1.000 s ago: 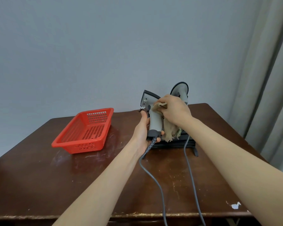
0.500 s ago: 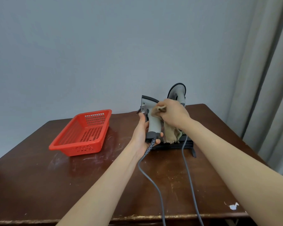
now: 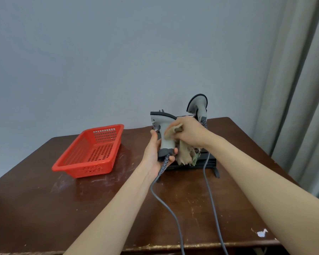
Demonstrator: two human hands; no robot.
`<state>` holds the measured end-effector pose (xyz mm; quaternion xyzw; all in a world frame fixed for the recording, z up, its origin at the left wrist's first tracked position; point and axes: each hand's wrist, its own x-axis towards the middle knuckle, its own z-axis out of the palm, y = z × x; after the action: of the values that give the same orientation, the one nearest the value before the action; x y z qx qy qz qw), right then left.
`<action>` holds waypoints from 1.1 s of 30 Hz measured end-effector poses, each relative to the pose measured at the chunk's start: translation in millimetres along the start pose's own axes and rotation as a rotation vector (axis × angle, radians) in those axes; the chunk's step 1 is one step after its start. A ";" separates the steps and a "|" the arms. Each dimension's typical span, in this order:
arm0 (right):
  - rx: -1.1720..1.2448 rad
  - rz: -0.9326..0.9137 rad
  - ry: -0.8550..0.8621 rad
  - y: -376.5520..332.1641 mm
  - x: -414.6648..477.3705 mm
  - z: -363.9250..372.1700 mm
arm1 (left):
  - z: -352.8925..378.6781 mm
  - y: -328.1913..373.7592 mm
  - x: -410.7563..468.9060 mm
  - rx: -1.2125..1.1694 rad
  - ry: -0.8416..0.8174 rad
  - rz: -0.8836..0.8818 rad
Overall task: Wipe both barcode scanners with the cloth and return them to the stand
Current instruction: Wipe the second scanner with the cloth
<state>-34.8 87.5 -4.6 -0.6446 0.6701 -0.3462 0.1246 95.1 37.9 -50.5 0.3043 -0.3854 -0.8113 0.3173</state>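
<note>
**Wiping in progress: one scanner in hand, one on the stand**

Standing at the left of the dark wooden table point(image 3: 44, 208) is a red perforated basket point(image 3: 89, 153), nothing visible inside it, well apart from the work area.

At centre, the left hand point(image 3: 155, 155) is wrapped around the lower grip of a grey barcode scanner point(image 3: 163, 133), thumb up along the left side of the handle and fingertips curled round its dark base. The scanner is held upright and clear of the table, head at the top pointing left. Its grey cable point(image 3: 166, 203) leaves the base, passes the left wrist and runs off the near table edge.

Just to the right, the right hand point(image 3: 189, 132) is closed on a bunched beige cloth point(image 3: 186, 155) — fingers pressing the fabric against the right side of the handle, the frayed loose end hanging below the hand in front of the stand.

Behind both hands sits the black stand point(image 3: 213, 163), one foot showing at its right end. The second scanner point(image 3: 198, 105) rests upright at its rear right — how it seats is hidden by the right hand. A second cable point(image 3: 212, 203) trails from there to the near edge.

Far right: grey curtain point(image 3: 302, 89), plain wall behind.
</note>
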 end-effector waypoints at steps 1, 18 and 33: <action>0.038 -0.013 -0.109 -2.5 -5.2 -1.7 | -1.6 0.3 0.6 -0.007 0.007 0.009; -0.026 0.037 -0.004 3.8 1.6 -2.4 | 3.0 -1.5 -4.1 -0.099 -0.025 -0.069; -0.253 0.231 0.486 12.7 -8.3 -9.8 | -9.6 5.6 -8.4 -0.021 -0.066 -0.045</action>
<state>-49.6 97.5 -7.7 -0.4729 0.7869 -0.3877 -0.0822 108.9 37.2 -48.7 0.2826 -0.3803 -0.8317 0.2893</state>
